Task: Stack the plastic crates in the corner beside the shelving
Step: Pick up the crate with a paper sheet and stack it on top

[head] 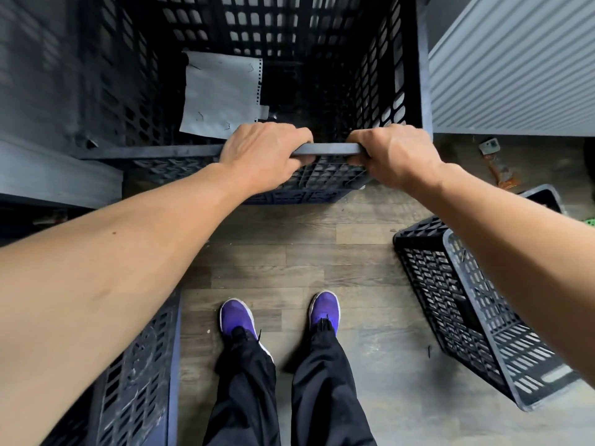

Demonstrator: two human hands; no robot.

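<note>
A tall black perforated plastic crate (380,91) stands straight ahead of me, open side up, with a grey sheet of paper (222,94) lying inside it. Both hands hold its near rim: my left hand (264,152) grips left of centre and my right hand (396,154) grips right of centre, fingers curled over the edge. A second black crate (457,304) lies tilted on the floor at my right. Part of a third crate (138,358) shows at the lower left, under my left forearm.
A grey ribbed panel (515,66) rises on the right of the held crate. Grey shelving (54,175) sits on the left. The wood-look floor (289,252) lies between, with my purple shoes (238,317) on it. Small debris (499,165) lies at the far right.
</note>
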